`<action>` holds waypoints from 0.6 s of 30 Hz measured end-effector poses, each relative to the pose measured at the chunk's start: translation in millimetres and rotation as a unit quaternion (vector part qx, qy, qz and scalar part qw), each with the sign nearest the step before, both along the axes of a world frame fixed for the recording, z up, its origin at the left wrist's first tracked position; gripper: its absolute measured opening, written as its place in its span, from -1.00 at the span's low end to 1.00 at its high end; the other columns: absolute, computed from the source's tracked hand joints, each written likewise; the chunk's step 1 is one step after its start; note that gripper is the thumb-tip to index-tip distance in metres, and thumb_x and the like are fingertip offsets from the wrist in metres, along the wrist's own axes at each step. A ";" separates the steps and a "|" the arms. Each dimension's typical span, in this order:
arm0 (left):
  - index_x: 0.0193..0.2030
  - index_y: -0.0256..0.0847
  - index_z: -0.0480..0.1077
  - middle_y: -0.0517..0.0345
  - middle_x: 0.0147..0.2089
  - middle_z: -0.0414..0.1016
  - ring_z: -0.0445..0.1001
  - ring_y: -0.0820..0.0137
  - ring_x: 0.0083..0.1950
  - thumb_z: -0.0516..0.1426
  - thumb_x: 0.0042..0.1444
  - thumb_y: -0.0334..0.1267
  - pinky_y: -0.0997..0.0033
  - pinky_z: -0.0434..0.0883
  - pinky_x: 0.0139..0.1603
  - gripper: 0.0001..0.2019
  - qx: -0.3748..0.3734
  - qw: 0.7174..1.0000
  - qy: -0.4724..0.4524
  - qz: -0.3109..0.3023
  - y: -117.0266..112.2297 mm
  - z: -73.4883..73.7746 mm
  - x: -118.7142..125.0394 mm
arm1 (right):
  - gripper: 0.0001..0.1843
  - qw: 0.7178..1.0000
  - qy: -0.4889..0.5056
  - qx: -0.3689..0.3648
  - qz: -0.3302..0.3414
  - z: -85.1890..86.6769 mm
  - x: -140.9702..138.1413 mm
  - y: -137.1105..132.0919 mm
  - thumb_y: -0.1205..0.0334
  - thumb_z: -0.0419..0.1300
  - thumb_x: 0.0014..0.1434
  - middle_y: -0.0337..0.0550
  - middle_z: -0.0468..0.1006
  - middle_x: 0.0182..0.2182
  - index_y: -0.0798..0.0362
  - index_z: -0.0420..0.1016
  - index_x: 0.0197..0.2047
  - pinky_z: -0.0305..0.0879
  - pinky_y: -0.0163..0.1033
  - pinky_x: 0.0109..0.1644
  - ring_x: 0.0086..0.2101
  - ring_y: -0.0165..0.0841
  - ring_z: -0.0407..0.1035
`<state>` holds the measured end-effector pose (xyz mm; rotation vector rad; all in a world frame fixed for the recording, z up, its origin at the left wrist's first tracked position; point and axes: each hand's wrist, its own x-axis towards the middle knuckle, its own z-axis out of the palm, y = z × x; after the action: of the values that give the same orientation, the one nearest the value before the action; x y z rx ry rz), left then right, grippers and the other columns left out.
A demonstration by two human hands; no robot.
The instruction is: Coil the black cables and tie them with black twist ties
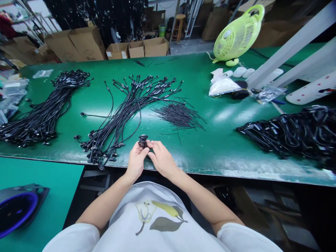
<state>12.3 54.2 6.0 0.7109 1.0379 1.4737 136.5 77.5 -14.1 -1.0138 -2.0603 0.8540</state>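
A small black coiled cable (pixel 143 139) is held upright just above the near edge of the green table. My left hand (pixel 136 161) is closed around its lower part, thumb in front. From the other side, the fingers of my right hand (pixel 163 159) are pinched together against the same coil; whether a thin tie lies between them I cannot make out. Left of my hands spreads a loose bundle of black cables (pixel 123 115) with plugs at both ends. Beyond my right hand lies a heap of short thin black ties (pixel 180 115).
At the far left lies another cable bundle (pixel 56 101); a pile of coiled cables (pixel 294 129) fills the right. A green fan (pixel 236 36), a white bag (pixel 225 86) and slanted white posts (pixel 286 49) stand at the back right. Cardboard boxes (pixel 86 43) stand behind the table.
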 end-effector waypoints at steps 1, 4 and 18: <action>-0.15 -0.22 0.41 0.05 -0.15 0.59 0.45 0.21 0.15 0.32 -0.04 -0.22 0.15 0.24 0.27 -0.69 0.002 1.000 -0.006 0.004 2.0 1.8 2.4 | -0.66 1.000 -0.018 0.009 -0.007 0.0 -0.1 -1.9 0.15 -0.03 0.34 0.10 0.39 0.02 0.11 0.27 0.11 0.26 -0.03 0.11 0.04 -0.19 0.29; -0.12 -0.20 0.39 0.01 -0.02 0.56 0.40 0.21 0.21 0.32 -0.04 -0.19 0.13 0.21 0.30 -0.65 -0.007 1.000 0.013 -0.009 4.3 5.1 11.2 | -0.67 0.993 -0.111 -0.012 -0.024 1.1 0.1 -8.4 0.19 -0.02 0.34 0.09 0.46 -0.06 0.12 0.22 0.12 0.34 -0.09 0.01 -0.04 -0.21 0.37; 0.16 -0.39 0.29 -0.33 -0.03 0.49 0.47 -0.08 -0.05 -0.13 0.20 0.07 -0.04 0.32 0.09 -0.39 0.108 0.577 0.804 -0.095 21.0 -50.4 -121.9 | -0.67 0.772 -0.327 0.037 -0.544 59.6 321.0 69.5 0.18 -0.14 0.42 0.17 0.47 -0.21 0.22 0.34 -0.14 0.18 -0.27 -0.19 -0.23 -0.34 0.38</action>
<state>-109.6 75.2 -44.4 2.4558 1.9295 0.3537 457.4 147.1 45.5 -2.3135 -1.4615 -0.2465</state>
